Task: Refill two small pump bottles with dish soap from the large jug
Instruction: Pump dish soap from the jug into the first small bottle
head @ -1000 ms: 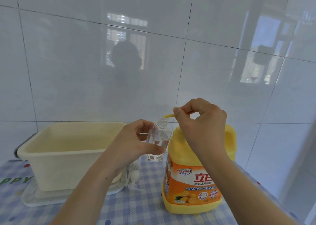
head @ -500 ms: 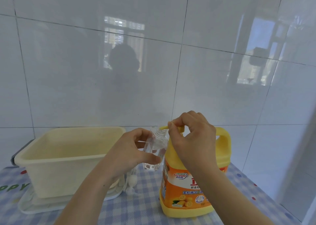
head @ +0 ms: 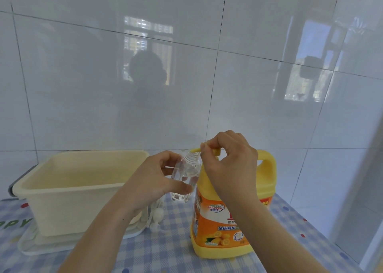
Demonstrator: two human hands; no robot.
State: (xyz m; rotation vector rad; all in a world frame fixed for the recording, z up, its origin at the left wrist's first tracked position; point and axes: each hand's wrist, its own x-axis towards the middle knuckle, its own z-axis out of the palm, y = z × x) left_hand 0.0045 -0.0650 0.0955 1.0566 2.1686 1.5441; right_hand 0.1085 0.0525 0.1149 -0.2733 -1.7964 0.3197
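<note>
White tiled wall [head: 269, 107] behind; table [head: 165, 252] under a blue checked cloth; cream plastic tub [head: 62, 200] on the left, sitting on a clear tray [head: 31, 245]; yellow soap jug [head: 265, 179] with orange label stands upright on the right of the table; right hand [head: 230, 163] on top of the jug, fingers curled around its yellow pump head [head: 195, 150], spout pointing left; left hand [head: 153, 181] grasps the small clear bottle [head: 187, 169] just beside the jug, tilted, its open threaded neck right under the spout; cannot tell if its base touches the table; white pump top [head: 158, 212] lies on the cloth between tray and jug.
</note>
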